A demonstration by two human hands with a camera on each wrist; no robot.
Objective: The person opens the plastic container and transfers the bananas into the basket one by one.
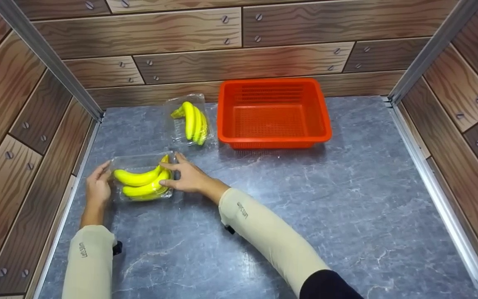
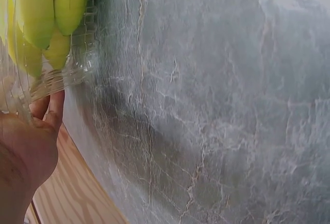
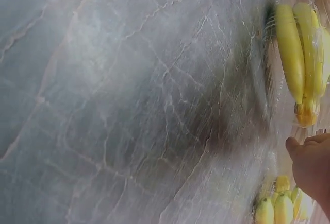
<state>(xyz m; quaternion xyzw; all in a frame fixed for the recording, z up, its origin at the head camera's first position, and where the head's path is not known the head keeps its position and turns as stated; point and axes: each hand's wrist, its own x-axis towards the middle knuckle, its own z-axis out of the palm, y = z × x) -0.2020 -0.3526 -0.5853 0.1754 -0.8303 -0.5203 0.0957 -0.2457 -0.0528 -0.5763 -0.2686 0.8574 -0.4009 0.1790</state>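
Note:
A bunch of yellow bananas (image 1: 143, 182) lies in a clear plastic package (image 1: 133, 161) at the left of the table. My left hand (image 1: 98, 187) holds the package's left end; in the left wrist view its fingers (image 2: 55, 108) are at the plastic edge, partly hidden behind it. At the other end, my right hand (image 1: 187, 174) grips the package, thumb and a finger over the bananas' stem side. A second bunch of bananas (image 1: 195, 122) in its own clear package (image 1: 176, 128) lies behind, touched by neither hand.
A red plastic basket (image 1: 274, 141) stands at the back, right of the second package. Wood-patterned walls (image 1: 189, 31) enclose the grey marbled table (image 1: 347, 207) at the back and sides, with metal rails (image 1: 442, 207) along the side edges.

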